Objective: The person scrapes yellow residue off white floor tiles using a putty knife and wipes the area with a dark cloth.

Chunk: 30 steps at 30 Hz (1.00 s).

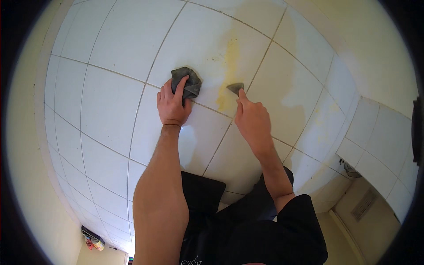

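Note:
My left hand (174,104) presses a bunched dark grey cloth (191,89) onto the white tiled floor (115,101), its fingers curled over the cloth. To the right, my right hand (252,118) is closed around a small scraper (236,88) with a dark, fan-shaped blade. The index finger stretches toward that blade, and the handle is hidden in the fist. Beside the blade's left edge runs a yellow smear (231,57) up the tile, with a fainter patch below it. Small dark specks lie between the cloth and the smear.
A white tiled ledge (375,128) stands at the right, with a small dark wire-like item (351,170) under its corner. Pale walls border the floor. Several packages (92,238) sit at the lower left. Fainter yellow marks (327,112) show on the tiles at the right.

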{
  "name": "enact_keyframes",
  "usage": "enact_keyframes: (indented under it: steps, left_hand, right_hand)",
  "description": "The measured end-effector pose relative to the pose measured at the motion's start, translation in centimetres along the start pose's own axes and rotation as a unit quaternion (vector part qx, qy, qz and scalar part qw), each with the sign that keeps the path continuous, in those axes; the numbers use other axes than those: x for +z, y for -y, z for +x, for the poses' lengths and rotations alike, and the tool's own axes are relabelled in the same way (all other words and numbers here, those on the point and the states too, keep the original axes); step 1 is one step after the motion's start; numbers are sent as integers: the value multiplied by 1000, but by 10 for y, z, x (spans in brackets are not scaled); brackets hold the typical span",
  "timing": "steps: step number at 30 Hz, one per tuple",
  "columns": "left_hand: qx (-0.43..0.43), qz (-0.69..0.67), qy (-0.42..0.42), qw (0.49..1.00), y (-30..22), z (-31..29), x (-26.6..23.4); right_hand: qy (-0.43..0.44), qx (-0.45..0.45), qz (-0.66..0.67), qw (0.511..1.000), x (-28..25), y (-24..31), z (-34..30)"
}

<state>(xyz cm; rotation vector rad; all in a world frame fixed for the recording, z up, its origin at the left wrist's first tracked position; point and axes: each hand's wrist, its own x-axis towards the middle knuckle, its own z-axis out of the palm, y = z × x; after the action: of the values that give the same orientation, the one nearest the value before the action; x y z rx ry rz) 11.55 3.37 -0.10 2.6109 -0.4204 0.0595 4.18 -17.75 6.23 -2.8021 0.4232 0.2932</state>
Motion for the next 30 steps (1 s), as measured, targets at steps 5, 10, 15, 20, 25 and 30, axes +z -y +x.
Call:
enact_keyframes:
  steps: [5, 10, 15, 20, 25, 30]
  left_hand:
    - [24, 25, -21, 999, 1, 2, 1]
    - [18, 20, -12, 1000, -1, 2, 2]
    - [17, 24, -9, 1000, 2, 0, 0]
    - [18, 38, -16, 999, 2, 0, 1]
    - [21, 26, -19, 999, 1, 1, 3]
    - [27, 23, -31, 999, 0, 1, 4]
  right_hand:
    - [-49, 22, -11, 999, 2, 6, 10]
    - [-37, 9, -51, 998, -5, 11, 9]
    - [-55, -21, -4, 998, -30, 1, 2]
    - [-85, -21, 63, 994, -45, -13, 5]
    - [-72, -18, 41, 996, -32, -11, 9]
    - [-30, -3, -24, 999, -31, 1, -1]
